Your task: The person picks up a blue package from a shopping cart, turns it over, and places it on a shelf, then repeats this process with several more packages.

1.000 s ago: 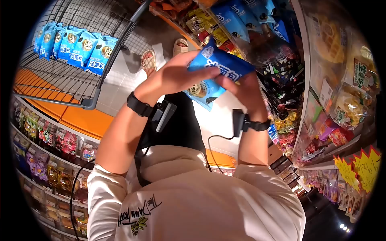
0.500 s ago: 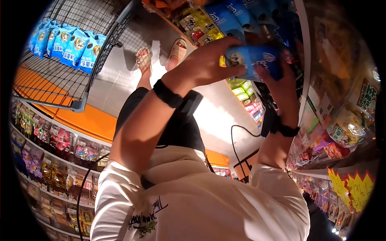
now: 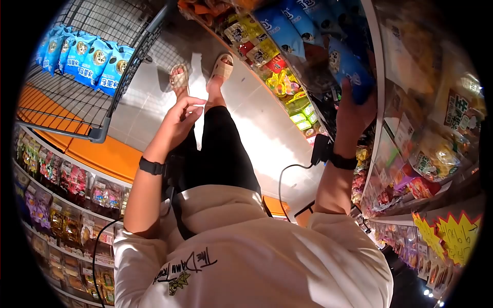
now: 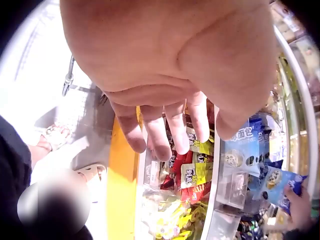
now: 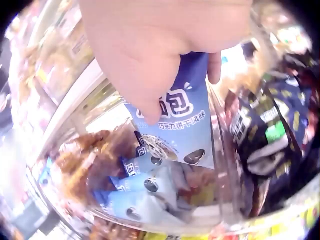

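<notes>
My right hand (image 3: pixel 354 113) pinches the end of a blue snack bag (image 3: pixel 349 64) over the shelf bin at the upper right. In the right wrist view the thumb lies across the front of that bag (image 5: pixel 185 120), and more blue bags (image 5: pixel 145 185) lie below it in the bin. My left hand (image 3: pixel 179 123) is in the air above my legs, holding nothing; in the left wrist view its fingers (image 4: pixel 160 132) are extended and loosely spread, palm showing. The blue bag (image 4: pixel 280 185) and right hand appear at that view's lower right.
A wire cart (image 3: pixel 97 134) at the upper left holds several upright blue bags (image 3: pixel 94 59). Shelves of packaged snacks (image 3: pixel 67 177) line the left. Black packages (image 5: pixel 267 135) lie beside the blue bags' bin. Yellow price signs (image 3: pixel 457 236) hang at the lower right. A cable (image 3: pixel 282 179) hangs by the right wrist.
Both hands carried the blue bag right to the bin. My left hand has since let go and moved back left; my right hand still holds the bag.
</notes>
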`<act>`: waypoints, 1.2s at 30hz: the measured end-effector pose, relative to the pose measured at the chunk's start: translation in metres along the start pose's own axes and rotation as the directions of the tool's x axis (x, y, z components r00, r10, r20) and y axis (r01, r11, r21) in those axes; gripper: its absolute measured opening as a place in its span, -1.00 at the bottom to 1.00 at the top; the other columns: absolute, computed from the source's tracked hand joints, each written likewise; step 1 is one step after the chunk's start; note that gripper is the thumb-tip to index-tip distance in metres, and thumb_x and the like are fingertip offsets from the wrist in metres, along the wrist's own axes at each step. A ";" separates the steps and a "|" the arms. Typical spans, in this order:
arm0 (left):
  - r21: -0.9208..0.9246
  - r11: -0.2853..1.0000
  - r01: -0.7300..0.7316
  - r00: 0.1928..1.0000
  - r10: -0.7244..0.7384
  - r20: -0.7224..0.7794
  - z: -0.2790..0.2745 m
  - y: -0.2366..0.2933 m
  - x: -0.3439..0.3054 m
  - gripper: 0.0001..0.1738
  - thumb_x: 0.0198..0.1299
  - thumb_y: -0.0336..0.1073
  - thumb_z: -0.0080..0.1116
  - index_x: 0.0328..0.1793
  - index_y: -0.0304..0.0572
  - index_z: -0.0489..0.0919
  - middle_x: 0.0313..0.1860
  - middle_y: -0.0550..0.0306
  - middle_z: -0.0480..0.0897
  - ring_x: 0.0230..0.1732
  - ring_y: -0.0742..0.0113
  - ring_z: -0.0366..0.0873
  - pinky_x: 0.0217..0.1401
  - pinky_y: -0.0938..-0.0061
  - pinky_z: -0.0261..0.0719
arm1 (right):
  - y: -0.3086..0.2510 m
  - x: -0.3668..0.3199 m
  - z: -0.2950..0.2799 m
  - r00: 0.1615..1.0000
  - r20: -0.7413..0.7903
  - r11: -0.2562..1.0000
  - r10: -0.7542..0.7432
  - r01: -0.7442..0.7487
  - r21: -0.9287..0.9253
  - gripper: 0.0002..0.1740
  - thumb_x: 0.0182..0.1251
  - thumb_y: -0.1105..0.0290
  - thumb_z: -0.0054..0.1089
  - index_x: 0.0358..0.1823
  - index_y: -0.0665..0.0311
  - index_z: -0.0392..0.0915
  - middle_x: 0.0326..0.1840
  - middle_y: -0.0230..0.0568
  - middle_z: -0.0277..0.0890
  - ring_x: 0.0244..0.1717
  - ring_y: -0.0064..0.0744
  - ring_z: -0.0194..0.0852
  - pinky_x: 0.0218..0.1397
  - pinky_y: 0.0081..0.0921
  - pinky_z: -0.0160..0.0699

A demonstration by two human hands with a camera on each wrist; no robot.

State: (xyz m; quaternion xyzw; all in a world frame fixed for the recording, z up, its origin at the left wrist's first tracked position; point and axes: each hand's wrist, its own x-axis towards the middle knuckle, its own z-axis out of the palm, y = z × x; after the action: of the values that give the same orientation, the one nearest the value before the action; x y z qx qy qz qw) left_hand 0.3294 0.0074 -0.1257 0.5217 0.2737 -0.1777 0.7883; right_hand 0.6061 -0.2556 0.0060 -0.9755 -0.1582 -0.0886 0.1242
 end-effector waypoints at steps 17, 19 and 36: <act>0.166 0.985 -0.051 0.991 0.029 0.129 0.013 0.021 -0.007 -0.80 0.44 -0.42 0.10 0.15 -0.17 0.55 -0.24 0.28 0.52 -0.22 0.57 0.44 -0.09 0.65 0.44 | 0.005 0.056 0.080 0.933 0.240 0.799 -0.269 0.355 -0.484 -0.25 0.09 0.15 0.48 0.29 0.24 0.39 0.13 0.07 0.51 0.18 0.12 0.48 0.27 0.08 0.39; 0.160 0.986 -0.038 0.993 0.019 0.118 0.009 0.017 -0.008 -0.80 0.45 -0.42 0.09 0.15 -0.16 0.54 -0.25 0.28 0.52 -0.22 0.57 0.43 -0.09 0.64 0.44 | -0.005 0.051 0.081 0.943 0.109 0.848 -0.315 0.331 -0.414 -0.23 0.09 0.08 0.48 0.30 0.21 0.39 0.18 0.01 0.48 0.23 0.08 0.43 0.31 0.15 0.29; 0.135 0.989 -0.052 0.993 0.037 0.110 0.012 0.030 0.000 -0.81 0.43 -0.38 0.13 0.11 -0.20 0.50 -0.17 0.24 0.62 -0.14 0.50 0.58 -0.03 0.58 0.53 | -0.020 0.074 0.056 0.951 0.276 0.878 -0.138 0.246 -0.411 -0.47 0.27 0.17 0.34 0.22 0.20 0.48 0.13 0.07 0.51 0.08 0.13 0.54 0.09 -0.07 0.57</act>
State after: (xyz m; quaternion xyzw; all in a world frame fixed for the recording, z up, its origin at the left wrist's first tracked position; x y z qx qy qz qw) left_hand 0.3497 0.0084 -0.1004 0.5706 0.2063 -0.2064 0.7676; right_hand 0.6761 -0.2011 -0.0276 -0.9609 -0.2445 -0.0161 -0.1292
